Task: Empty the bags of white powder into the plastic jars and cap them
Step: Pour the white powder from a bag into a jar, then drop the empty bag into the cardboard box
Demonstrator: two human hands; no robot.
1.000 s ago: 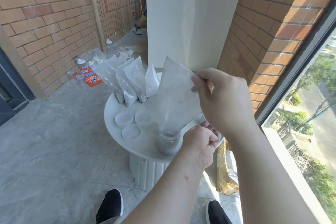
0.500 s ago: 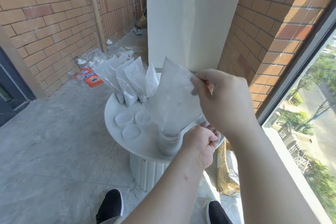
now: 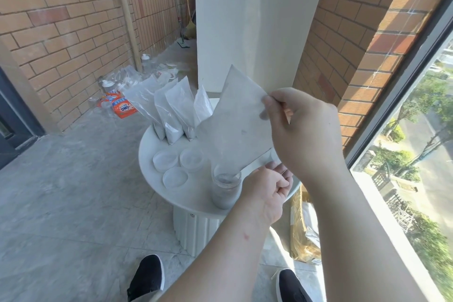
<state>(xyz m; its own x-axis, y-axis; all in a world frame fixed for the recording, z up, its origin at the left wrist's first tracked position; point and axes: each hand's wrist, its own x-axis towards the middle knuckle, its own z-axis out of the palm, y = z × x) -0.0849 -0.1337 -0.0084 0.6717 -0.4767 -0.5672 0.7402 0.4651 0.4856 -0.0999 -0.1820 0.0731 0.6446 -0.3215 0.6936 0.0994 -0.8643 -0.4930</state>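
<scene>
A nearly empty clear bag (image 3: 239,127) hangs upside down with its lower corner in the mouth of an open plastic jar (image 3: 225,190). The jar stands on the round white table (image 3: 147,167) and holds white powder. My right hand (image 3: 302,130) pinches the bag's raised right edge. My left hand (image 3: 267,191) is curled beside the jar and grips the bag's lower edge. Several full bags of white powder (image 3: 172,110) stand upright at the table's far side. Three white lids (image 3: 175,177) lie flat to the left of the jar.
A white panel (image 3: 255,19) stands behind the table. Empty bags, bottles and an orange detergent pack (image 3: 122,106) litter the floor by the left brick wall. A yellow sack (image 3: 302,233) sits under the window on the right. My shoes (image 3: 147,277) are near the table's base.
</scene>
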